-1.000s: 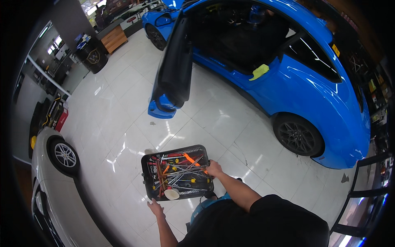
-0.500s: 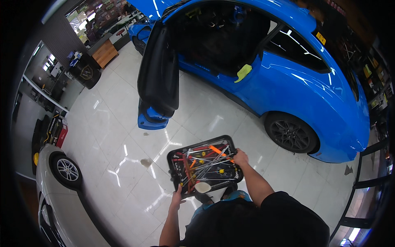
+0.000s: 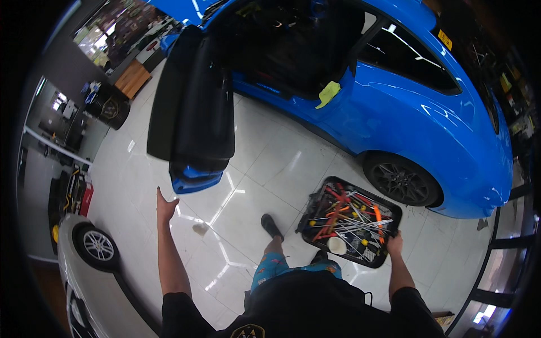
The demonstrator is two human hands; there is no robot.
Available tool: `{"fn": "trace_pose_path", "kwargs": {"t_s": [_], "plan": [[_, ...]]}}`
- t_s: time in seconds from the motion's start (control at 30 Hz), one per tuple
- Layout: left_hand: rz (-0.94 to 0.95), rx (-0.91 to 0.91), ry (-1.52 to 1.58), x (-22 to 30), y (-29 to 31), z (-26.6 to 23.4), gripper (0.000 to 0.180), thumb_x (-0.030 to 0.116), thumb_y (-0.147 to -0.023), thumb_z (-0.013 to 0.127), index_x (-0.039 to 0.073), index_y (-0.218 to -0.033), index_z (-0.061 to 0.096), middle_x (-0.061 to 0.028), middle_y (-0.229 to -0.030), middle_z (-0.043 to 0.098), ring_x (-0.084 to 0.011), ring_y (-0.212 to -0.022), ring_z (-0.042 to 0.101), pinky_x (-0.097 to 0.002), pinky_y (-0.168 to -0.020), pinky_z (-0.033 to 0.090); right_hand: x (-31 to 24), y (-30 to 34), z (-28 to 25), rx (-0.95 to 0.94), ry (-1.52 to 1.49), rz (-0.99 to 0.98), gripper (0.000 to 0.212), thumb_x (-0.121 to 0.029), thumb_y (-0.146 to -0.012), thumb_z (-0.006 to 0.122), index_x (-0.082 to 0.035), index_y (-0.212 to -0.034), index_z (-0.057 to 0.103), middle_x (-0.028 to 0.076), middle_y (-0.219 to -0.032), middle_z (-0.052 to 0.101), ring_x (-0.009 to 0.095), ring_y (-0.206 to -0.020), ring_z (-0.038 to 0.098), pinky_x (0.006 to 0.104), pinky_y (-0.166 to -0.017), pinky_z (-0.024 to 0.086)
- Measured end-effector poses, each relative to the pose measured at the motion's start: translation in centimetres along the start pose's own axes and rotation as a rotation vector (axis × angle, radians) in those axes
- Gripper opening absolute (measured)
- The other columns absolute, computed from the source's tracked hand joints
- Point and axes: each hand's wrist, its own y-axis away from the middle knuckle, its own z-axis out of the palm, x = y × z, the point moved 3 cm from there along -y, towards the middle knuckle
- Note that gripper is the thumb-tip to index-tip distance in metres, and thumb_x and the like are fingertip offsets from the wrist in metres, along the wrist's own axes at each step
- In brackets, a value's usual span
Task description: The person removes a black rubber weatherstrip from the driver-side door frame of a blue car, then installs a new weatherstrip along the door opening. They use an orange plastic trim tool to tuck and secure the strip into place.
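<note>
Black plastic forms the tray point(image 3: 366, 192), which is now seen right of centre in the lower half of the frame. Compared with half a second ago, it is shifted rightward and turned clockwise, and its lower left corner is no longer held by the left hand point(image 3: 165, 206). That hand is now seen in the left part of the frame, well apart from the tray, just below the car door point(image 3: 194, 110), which is shown farther left and larger than before.

The tray's upper right edge is placed near the rear wheel point(image 3: 401, 183) of the blue car point(image 3: 417, 121) in this view; how much room is left between them cannot be told. Bare white floor point(image 3: 265, 149) is seen from the door to the tray, and it is bounded at the lower left by the silver car point(image 3: 104, 301).

The tray's right edge is gripped by the right hand point(image 3: 396, 243), the fingers being largely hidden. The left hand is spread, the thumb parted from the fingers, with nothing held; whether the door is touched cannot be told. Metal rods point(image 3: 356, 230), an orange tool point(image 3: 378, 216) and a whitish cup point(image 3: 337, 245) are carried in the tray.
</note>
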Motion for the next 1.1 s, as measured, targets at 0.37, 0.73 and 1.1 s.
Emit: {"fn": "trace_pose_path", "kwargs": {"t_s": [0.37,0.73,1.1], "plan": [[-0.003,-0.253,0.055,-3.5,-7.2,4.9,0.039,0.001,-0.081,0.053,-0.001,-0.12,0.06,-0.0311,-0.119,0.062,-0.0518,-0.112,0.056,-0.048,-0.094,0.045,9.7,11.2,0.5,0.191,0.069,0.536,0.034,-0.015,-0.082,0.063,0.002,-0.112,0.065,0.024,-0.103,0.07,0.042,-0.098,0.067,0.0486,-0.087,0.051],[-0.272,-0.259,0.159,-15.1,-11.4,0.0,0.034,0.004,-0.084,0.055,-0.005,-0.115,0.062,-0.0198,-0.11,0.069,-0.0352,-0.095,0.066,-0.0405,-0.083,0.051,10.3,14.8,6.1,0.28,0.0,0.763,0.031,-0.014,-0.089,0.052,0.006,-0.112,0.058,0.03,-0.105,0.066,0.046,-0.096,0.065,0.0496,-0.081,0.052],[-0.956,0.804,0.191,-12.6,-10.0,4.7,0.031,0.021,-0.081,0.061,0.002,-0.103,0.073,-0.0166,-0.1,0.073,-0.029,-0.089,0.069,-0.0465,-0.082,0.052,4.2,18.7,8.5,-0.028,-0.584,1.186,0.045,-0.027,-0.096,0.049,-0.008,-0.136,0.039,0.025,-0.109,0.062,0.041,-0.068,0.07,0.0472,-0.047,0.061]]}}
